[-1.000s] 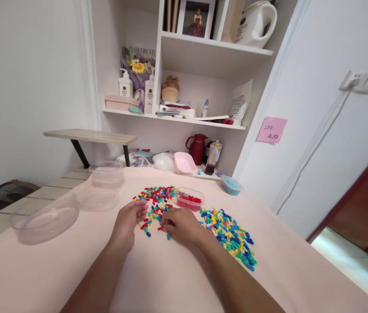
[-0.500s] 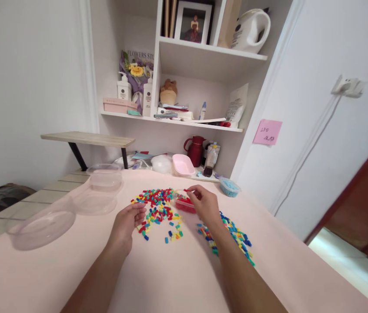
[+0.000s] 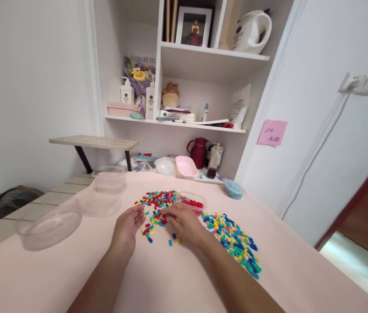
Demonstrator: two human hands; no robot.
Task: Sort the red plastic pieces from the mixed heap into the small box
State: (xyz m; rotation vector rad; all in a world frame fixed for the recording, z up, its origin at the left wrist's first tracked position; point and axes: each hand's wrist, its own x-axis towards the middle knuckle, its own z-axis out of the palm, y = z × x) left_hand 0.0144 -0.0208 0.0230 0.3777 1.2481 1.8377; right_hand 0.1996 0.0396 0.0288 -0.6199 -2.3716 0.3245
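A loose pile of small coloured toy bricks point(image 3: 161, 198) lies on the pink tabletop, with red, green, blue and yellow pieces mixed. My right hand point(image 3: 184, 224) reaches over the near part of this pile, fingers forward and apart at the tips, touching or just above some red bricks. Just behind it stands a clear plastic box point(image 3: 200, 210) holding red bricks point(image 3: 192, 203), partly hidden by the hand. At the pile's left edge is my left hand point(image 3: 128, 226), its fingers curled together; whatever may be inside them is hidden.
A second spread of bricks point(image 3: 236, 243), mostly blue, yellow and green, covers the table on the right. Behind it sits a tub of light blue pieces point(image 3: 234, 190). Clear plastic containers point(image 3: 51, 226) stand at left. A pink tray point(image 3: 186, 167) and red jug point(image 3: 199, 153) are at the back.
My right hand has moved from above the clear box, where it pinched a red brick, left and nearer to the pile. The brick is no longer seen in it. My left hand stays nearly still.
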